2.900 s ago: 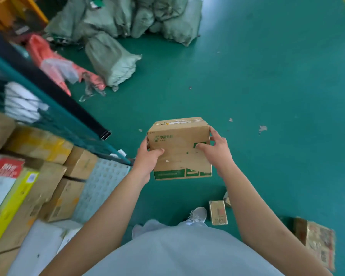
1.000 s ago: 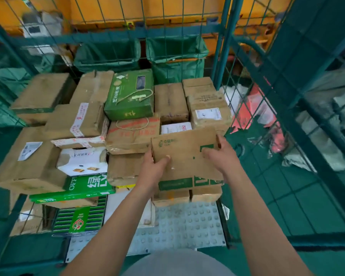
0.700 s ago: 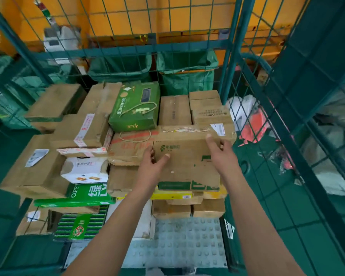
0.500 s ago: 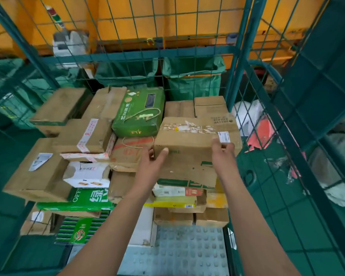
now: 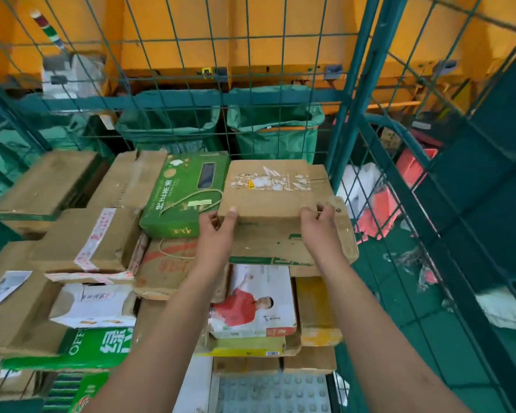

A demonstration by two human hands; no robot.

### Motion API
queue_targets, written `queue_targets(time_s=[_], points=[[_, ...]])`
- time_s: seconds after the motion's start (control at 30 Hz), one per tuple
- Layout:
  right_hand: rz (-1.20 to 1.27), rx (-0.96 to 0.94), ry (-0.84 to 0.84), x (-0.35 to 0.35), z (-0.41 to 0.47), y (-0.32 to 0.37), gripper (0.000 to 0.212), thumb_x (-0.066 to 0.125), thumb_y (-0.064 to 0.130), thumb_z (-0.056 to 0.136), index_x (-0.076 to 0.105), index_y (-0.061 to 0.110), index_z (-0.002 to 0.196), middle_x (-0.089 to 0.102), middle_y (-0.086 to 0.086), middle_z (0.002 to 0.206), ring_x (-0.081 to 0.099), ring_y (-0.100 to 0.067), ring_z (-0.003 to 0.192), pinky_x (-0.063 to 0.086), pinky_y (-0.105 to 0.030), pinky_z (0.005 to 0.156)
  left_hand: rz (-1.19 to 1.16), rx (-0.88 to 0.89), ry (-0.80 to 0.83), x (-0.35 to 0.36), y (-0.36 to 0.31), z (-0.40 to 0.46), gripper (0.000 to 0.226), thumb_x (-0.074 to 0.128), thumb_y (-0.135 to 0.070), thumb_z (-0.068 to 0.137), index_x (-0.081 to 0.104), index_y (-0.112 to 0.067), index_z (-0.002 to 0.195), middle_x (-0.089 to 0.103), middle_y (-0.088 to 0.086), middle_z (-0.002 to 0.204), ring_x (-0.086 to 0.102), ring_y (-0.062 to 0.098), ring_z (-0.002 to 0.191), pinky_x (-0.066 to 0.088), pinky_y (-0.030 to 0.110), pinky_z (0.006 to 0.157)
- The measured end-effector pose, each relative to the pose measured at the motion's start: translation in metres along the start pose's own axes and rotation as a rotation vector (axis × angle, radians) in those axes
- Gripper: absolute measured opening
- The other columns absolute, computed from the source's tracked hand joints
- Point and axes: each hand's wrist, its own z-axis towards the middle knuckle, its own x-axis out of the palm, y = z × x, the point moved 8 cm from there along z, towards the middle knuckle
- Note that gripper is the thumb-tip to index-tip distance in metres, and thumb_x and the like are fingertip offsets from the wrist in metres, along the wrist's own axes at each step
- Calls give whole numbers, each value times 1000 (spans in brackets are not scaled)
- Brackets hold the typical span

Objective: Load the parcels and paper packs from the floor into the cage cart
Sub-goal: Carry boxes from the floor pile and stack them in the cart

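Lifted higher since earlier, box now sits atop the cart stack; left hand and right hand grip its near edge. Release remains.

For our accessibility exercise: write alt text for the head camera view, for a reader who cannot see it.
Both hands, left hand and right hand, hold a brown cardboard box on top of stacked parcels at the back right of a green wire cage cart. A green gift box lies beside it, to its left.
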Motion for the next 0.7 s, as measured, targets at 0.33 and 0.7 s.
queue_targets(time_s=[0.33, 0.7], points=[[-79, -44, 13, 49, 111, 40, 60, 38, 40, 107, 19, 24, 161, 42, -4, 155, 46, -28, 127, 37, -39, 100, 187, 95, 7, 26, -42, 118, 33, 49, -48, 105, 41, -25, 126, 55, -11, 103, 53, 5, 86, 42, 27, 69], [-271, -142, 141, 118, 208, 48, 58, 26, 46, 111, 10, 27, 164, 26, -4, 168, 39, -33, 145, 33, -42, 115, 589, 223, 93, 44, -19, 226, 51, 37, -31, 111, 29, -28, 162, 45, 8, 157, 51, 31, 135, 43, 39, 103]])
